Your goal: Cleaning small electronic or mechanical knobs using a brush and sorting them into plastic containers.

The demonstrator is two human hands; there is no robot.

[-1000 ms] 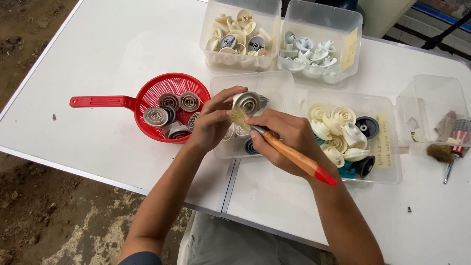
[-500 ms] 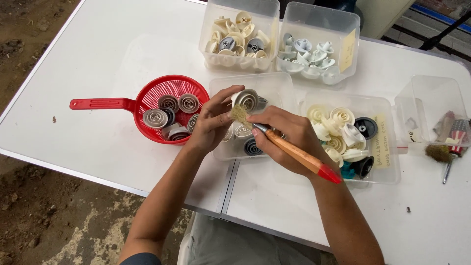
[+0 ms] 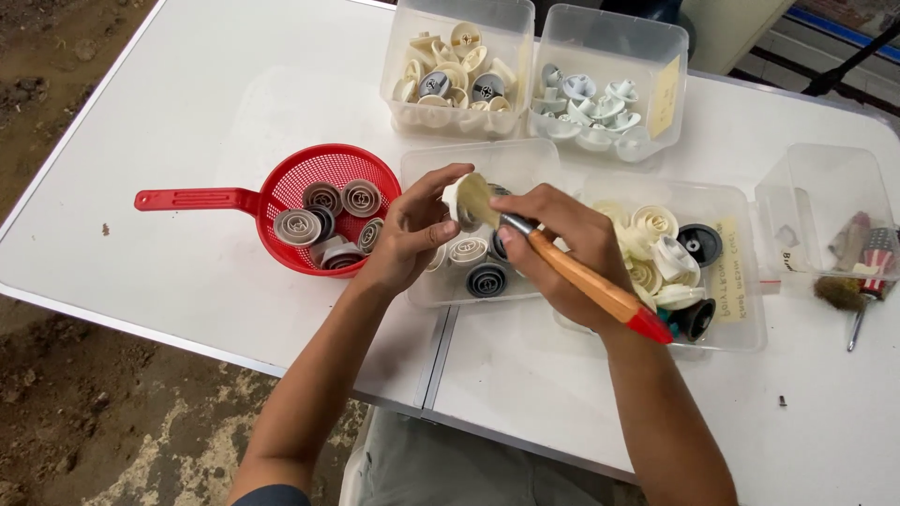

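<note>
Nearest the camera, two bare forearms are seen reaching up from the lower edge over a smooth white counter (image 3: 187, 103) with a seam between two panels. The right hand (image 3: 562, 248) is closed around a brush (image 3: 581, 276) with a glossy orange wooden handle, a red tip and a metal ferrule; its pale bristles are pressed against a disc (image 3: 466, 199). The disc, a round cream plastic part, is pinched in the left hand (image 3: 412, 234) between thumb and curled fingers, just above a clear bin (image 3: 441, 290); its face is mostly hidden by the bristles. In that shallow bin, round ribbed grey and cream parts are laid. To the left, touching the bin, a red mesh sieve (image 3: 309, 187) with a long flat handle is filled with grey ringed discs. To the right, a second clear tray (image 3: 741, 328) is loaded with cream spiral-faced parts and a few black ones. Further right, an open clear box (image 3: 816, 187) is set on the counter, and beside it a bristly brush and a tool (image 3: 867, 272) are seen. Farthest back, two deep clear tubs are placed side by side: the left tub (image 3: 457, 122) holds cream caps, the right tub (image 3: 609, 141) pale grey-white ones.
</note>
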